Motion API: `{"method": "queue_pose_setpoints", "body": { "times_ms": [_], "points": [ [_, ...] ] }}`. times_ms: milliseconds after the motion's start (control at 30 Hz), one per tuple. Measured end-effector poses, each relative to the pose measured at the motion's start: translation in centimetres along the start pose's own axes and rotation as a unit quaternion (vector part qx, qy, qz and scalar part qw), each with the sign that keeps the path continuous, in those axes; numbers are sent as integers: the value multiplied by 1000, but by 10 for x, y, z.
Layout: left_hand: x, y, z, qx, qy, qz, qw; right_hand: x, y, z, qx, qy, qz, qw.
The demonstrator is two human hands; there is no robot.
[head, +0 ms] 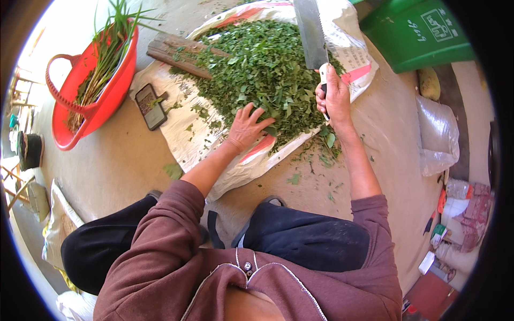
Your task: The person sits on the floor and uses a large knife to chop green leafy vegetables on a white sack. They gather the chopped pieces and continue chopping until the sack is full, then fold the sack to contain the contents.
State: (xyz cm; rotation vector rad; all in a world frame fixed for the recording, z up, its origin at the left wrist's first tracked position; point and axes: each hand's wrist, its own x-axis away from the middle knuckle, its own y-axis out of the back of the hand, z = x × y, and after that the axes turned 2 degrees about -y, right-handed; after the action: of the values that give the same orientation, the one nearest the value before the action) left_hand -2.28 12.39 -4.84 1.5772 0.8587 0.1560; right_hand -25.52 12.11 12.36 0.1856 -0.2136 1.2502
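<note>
A heap of chopped green leaves lies on a flattened woven plastic sack on the floor. My left hand rests palm down on the heap's near edge, its fingers spread over the leaves. In my right hand is a kitchen cleaver, held by its white and black handle above the heap's right side. The blade points away from me. A weathered wooden board sticks out from under the leaves at the left.
A red plastic basket with long green-leaved stalks stands at the left. Beside it a smartphone lies partly on the sack. A green bin is at the far right, near a clear plastic bag. Leaf scraps litter the floor.
</note>
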Motion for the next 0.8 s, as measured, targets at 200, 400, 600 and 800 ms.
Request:
{"method": "queue_pose_setpoints", "body": {
  "times_ms": [200, 400, 600, 800],
  "points": [
    [-57, 15, 20, 37, -178, 29, 983, 5, 21, 10, -17, 16, -31, 999],
    [-123, 21, 2, -61, -279, 111, 952, 7, 44, 21, -32, 43, -61, 997],
    [-177, 24, -9, -112, -319, 188, 922, 9, 62, 21, -50, 46, -94, 993],
    [-163, -17, -1, -16, -344, 142, 928, 6, 63, 12, -87, 12, -101, 991]
  ]
}}
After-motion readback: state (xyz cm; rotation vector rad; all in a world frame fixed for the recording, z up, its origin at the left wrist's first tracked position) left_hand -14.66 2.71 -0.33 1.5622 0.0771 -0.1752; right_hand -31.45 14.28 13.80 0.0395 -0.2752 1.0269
